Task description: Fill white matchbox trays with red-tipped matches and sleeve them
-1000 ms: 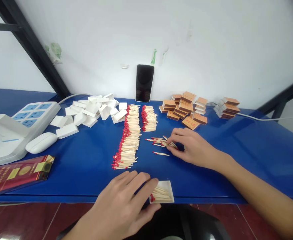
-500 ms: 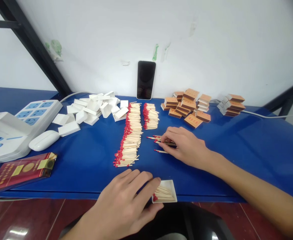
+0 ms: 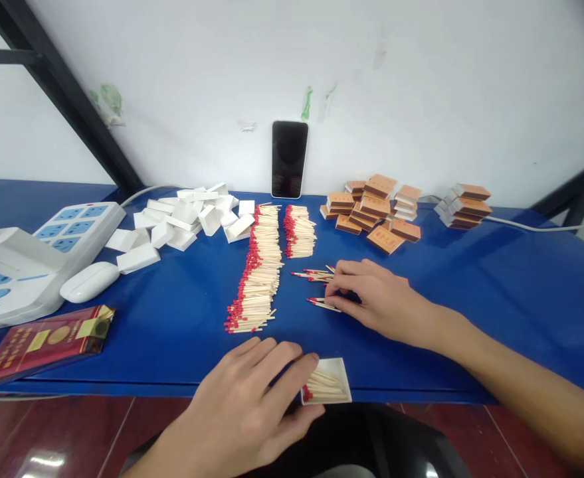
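At the table's front edge my left hand (image 3: 259, 398) grips a white matchbox tray (image 3: 340, 372), which holds several red-tipped matches (image 3: 324, 384). My right hand (image 3: 369, 289) is closed in a pinch over a few loose matches (image 3: 313, 275) lying on the blue table. Its fingertips hide part of them. More loose matches (image 3: 324, 305) lie just under the thumb. Beyond my hands stand a long row of matches (image 3: 264, 265) and a shorter row (image 3: 300, 232), their red heads to the left.
White empty trays (image 3: 187, 216) are heaped at the back left, matchbox sleeves (image 3: 376, 206) at the back right, with another stack (image 3: 465, 206) beyond. A phone (image 3: 290, 159) leans on the wall. At left are a power strip (image 3: 80, 226), a white mouse (image 3: 90, 282) and a red packet (image 3: 47, 342).
My right hand has shifted slightly right and towards me, its fingertips now nearer the lower loose matches. My left hand keeps its hold on the tray.
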A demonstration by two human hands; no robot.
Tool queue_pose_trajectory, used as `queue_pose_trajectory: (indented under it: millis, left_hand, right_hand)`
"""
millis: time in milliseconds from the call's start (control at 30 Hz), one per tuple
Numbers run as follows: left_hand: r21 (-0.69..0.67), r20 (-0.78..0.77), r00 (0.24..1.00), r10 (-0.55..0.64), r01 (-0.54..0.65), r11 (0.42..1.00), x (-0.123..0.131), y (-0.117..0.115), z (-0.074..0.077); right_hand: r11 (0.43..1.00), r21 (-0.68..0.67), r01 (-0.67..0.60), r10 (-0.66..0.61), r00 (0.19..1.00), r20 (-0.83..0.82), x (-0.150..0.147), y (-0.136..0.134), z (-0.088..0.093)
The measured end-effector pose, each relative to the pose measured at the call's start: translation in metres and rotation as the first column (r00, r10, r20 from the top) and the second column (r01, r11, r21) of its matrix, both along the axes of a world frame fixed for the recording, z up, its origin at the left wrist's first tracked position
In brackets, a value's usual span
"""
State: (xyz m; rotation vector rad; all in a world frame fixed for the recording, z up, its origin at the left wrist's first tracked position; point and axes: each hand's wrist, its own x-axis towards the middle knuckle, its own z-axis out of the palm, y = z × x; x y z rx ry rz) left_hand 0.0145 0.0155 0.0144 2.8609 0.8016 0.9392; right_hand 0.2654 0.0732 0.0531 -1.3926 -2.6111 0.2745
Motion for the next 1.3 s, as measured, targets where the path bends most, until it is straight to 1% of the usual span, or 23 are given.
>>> queue_pose_trajectory:
  millis: [67,200,267,367,533,633,767,867,933,1000,1200,1300]
  left_hand:
    - [0.004,-0.004,1.000,-0.001,0.001,1.000,0.000,0.000,0.000]
    - [0.024,-0.005,1.000,0.006,-0.005,1.000,-0.001,-0.001,0.001]
    - [0.024,-0.006,1.000,0.005,-0.005,1.000,0.000,-0.001,0.001]
    - [0.034,-0.011,1.000,0.003,-0.002,0.999,0.000,0.000,0.000]
    - [0.046,-0.010,1.000,0.012,-0.012,0.999,0.000,0.000,0.001]
    - [0.033,-0.008,1.000,0.005,-0.005,0.999,0.001,0.001,0.001]
    - [0.036,-0.012,1.000,0.002,-0.001,0.999,0.001,0.001,0.001]
    - [0.024,-0.010,1.000,0.005,-0.004,1.000,0.001,0.001,0.000]
    - [0.017,-0.010,1.000,0.000,0.000,1.000,0.001,0.000,0.000]
    - [0.015,-0.012,1.000,-0.002,0.002,1.000,0.001,0.000,-0.001]
    - [0.019,-0.012,1.000,0.006,-0.005,1.000,0.000,0.000,-0.001]
    - [0.020,-0.011,1.000,0.003,-0.003,1.000,0.001,0.001,-0.001]
  right_hand:
    - [1.000,-0.016,0.016,-0.016,0.999,-0.040,0.005,-0.001,0.000]
    - [0.998,0.031,0.054,-0.049,0.989,-0.139,0.019,0.003,-0.001]
    - [0.997,0.048,0.062,-0.055,0.990,-0.131,0.024,0.006,-0.003]
    - [0.998,0.055,0.040,-0.034,0.995,-0.093,0.028,0.009,-0.007]
    - [0.996,0.079,0.050,-0.049,0.999,-0.017,0.026,0.008,-0.009]
    - [0.997,0.077,0.026,-0.027,0.999,0.018,0.018,0.006,-0.007]
    - [0.999,0.030,-0.010,0.009,1.000,0.018,0.007,0.004,-0.003]
    - [1.000,-0.011,-0.010,0.010,1.000,-0.019,0.008,0.004,-0.004]
    - [0.999,0.030,0.029,-0.028,0.999,-0.046,0.012,0.006,-0.006]
    - [0.993,0.102,0.064,-0.059,0.997,-0.051,0.015,0.009,-0.008]
    - [0.973,0.229,0.017,-0.015,1.000,-0.010,0.006,0.017,-0.018]
    - [0.970,0.242,0.023,-0.026,1.000,0.011,0.004,0.020,-0.021]
